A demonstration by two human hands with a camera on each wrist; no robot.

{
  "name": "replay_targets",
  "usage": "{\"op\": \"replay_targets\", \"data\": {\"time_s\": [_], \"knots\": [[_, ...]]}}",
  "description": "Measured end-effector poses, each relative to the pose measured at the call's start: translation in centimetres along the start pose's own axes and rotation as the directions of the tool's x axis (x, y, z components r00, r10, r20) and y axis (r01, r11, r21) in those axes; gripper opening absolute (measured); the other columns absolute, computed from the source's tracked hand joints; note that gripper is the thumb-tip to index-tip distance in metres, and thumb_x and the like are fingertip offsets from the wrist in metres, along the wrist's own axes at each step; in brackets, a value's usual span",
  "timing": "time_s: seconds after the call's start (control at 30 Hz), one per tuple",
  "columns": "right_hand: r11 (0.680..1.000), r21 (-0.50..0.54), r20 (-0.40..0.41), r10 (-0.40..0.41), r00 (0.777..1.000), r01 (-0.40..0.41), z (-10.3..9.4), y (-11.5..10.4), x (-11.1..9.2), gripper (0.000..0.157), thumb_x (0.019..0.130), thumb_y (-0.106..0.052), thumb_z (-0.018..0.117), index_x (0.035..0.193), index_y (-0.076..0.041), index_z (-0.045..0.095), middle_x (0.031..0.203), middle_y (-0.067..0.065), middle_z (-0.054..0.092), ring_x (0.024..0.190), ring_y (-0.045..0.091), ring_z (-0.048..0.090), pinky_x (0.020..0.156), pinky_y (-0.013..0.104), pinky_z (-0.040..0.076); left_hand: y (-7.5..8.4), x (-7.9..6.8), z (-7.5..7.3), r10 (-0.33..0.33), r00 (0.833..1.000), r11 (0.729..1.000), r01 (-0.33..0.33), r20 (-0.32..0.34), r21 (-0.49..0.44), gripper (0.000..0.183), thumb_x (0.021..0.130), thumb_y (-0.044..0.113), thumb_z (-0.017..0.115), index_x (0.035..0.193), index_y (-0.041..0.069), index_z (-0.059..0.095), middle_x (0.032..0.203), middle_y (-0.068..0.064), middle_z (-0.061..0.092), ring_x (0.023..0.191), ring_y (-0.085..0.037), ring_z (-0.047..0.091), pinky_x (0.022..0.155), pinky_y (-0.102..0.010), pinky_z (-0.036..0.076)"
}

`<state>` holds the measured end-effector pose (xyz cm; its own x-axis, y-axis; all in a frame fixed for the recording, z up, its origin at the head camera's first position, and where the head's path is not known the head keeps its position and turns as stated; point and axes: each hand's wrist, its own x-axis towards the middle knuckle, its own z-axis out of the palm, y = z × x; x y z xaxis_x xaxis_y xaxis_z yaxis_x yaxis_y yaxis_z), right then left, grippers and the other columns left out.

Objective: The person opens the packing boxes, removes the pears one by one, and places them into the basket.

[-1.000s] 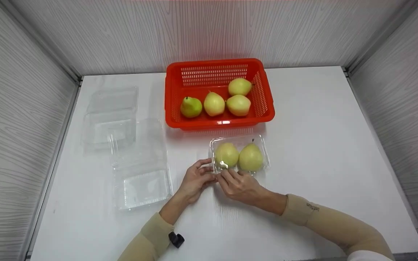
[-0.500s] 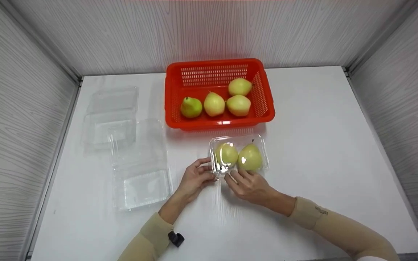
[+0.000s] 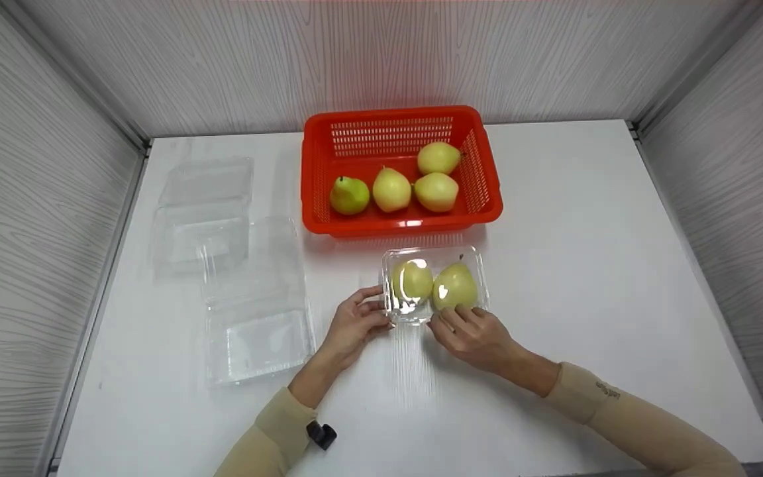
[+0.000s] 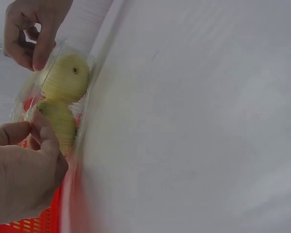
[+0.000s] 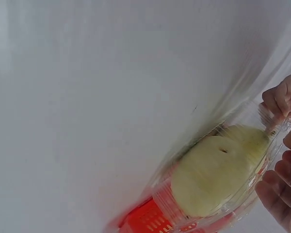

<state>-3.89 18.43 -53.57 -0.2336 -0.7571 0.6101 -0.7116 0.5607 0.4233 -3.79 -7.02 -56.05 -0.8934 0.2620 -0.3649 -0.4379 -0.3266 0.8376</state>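
Observation:
A clear plastic clamshell box point(image 3: 438, 257), its lid down, sits on the white table with two yellow-green pears inside, a left pear point(image 3: 414, 281) and a right pear point(image 3: 456, 286). My left hand point(image 3: 355, 323) grips the box's near left corner, its thumb in front and fingers along the left side. Along the near rim, right of the middle, my right hand point(image 3: 475, 336) pinches the edge between thumb and curled fingers. In the left wrist view both hands meet the box's rim, and the right wrist view shows a pear point(image 5: 211, 174) through the plastic.
Just behind the box stands a red plastic basket point(image 3: 401, 229) holding several pears. To the left, two clear clamshell boxes lie unfolded, a nearer box point(image 3: 262, 341) and a farther box point(image 3: 206, 228), overlapping. Pale panels surround the table's back and sides.
My right hand has slid rightward along the near rim of the clamshell box, and the near edge of the lid sits lower. My left hand has stayed at the left corner.

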Motion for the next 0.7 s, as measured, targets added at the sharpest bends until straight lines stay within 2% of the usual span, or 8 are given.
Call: {"op": "replay_targets", "data": {"time_s": [0.27,0.47,0.7], "knots": [[0.999,0.020,0.003,0.028,1.000,-0.028,-0.2,0.8,-1.3,0.020,0.102,-0.021,0.067,0.086,-0.010,0.070,0.070,0.001,0.063,0.055,0.013,0.057,0.043,0.022,0.049,0.3,-0.1,0.1,-0.005,1.000,1.000,0.006,-0.011,0.022,0.062,0.089,-0.014,0.061,0.149,-0.005,0.045,0.103,0.000,0.069,0.086,-0.009,0.069,0.076,-0.023,0.061],[0.998,0.034,-0.015,0.052,0.999,-0.052,-0.5,1.4,-2.1,0.024,0.105,-0.022,0.061,0.088,-0.009,0.071,0.073,0.002,0.065,0.057,0.015,0.061,0.043,0.024,0.052,0.5,-0.1,0.3,-0.005,0.999,1.000,0.006,-0.034,0.027,0.060,0.090,-0.014,0.061,0.148,-0.005,0.047,0.101,-0.001,0.068,0.085,-0.011,0.068,0.074,-0.023,0.061],[0.996,0.057,0.029,0.073,0.997,-0.075,-0.8,2.1,-3.1,0.024,0.106,-0.023,0.062,0.090,-0.008,0.073,0.075,0.004,0.066,0.059,0.017,0.064,0.045,0.026,0.055,0.7,-0.2,0.6,-0.007,0.998,0.999,0.009,-0.057,0.034,0.058,0.091,-0.013,0.061,0.147,-0.005,0.048,0.102,-0.002,0.068,0.086,-0.013,0.068,0.074,-0.024,0.061]]}}
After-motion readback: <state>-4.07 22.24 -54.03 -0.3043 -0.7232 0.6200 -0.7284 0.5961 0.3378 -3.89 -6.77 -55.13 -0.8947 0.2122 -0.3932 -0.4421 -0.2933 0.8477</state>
